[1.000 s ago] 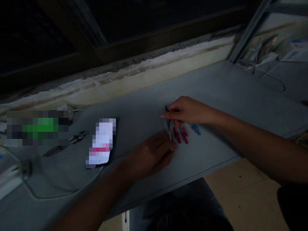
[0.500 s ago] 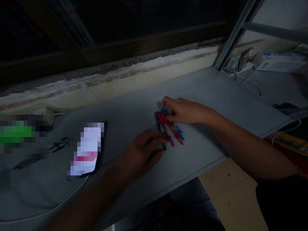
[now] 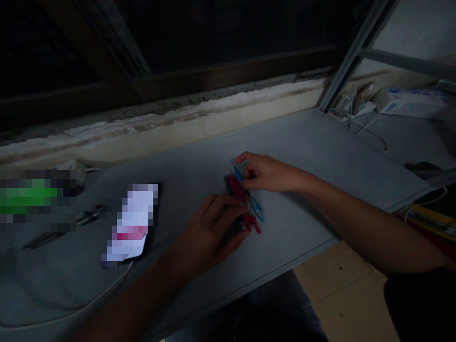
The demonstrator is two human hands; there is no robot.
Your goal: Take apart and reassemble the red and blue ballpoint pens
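Observation:
A small bunch of pens lies on the grey desk (image 3: 320, 142) between my hands: red pens (image 3: 239, 192), a blue pen (image 3: 253, 204) and a dark one beside them. My right hand (image 3: 267, 172) has its fingers curled on the upper ends of the pens, pinching the blue one. My left hand (image 3: 213, 228) lies with bent fingers over the lower ends of the bunch, pressing them together. The light is dim.
A blurred-out phone (image 3: 131, 221) lies left of my hands, with dark pens (image 3: 85, 217) and a blurred green item (image 3: 32, 194) further left. A white cable (image 3: 370, 128) and boxes (image 3: 409, 102) sit at the far right by a metal frame. The desk's front edge runs just below my hands.
The spread-out pens have been pushed together into one bunch. My left hand closed in over their lower ends and my right hand shifted its grip at the top.

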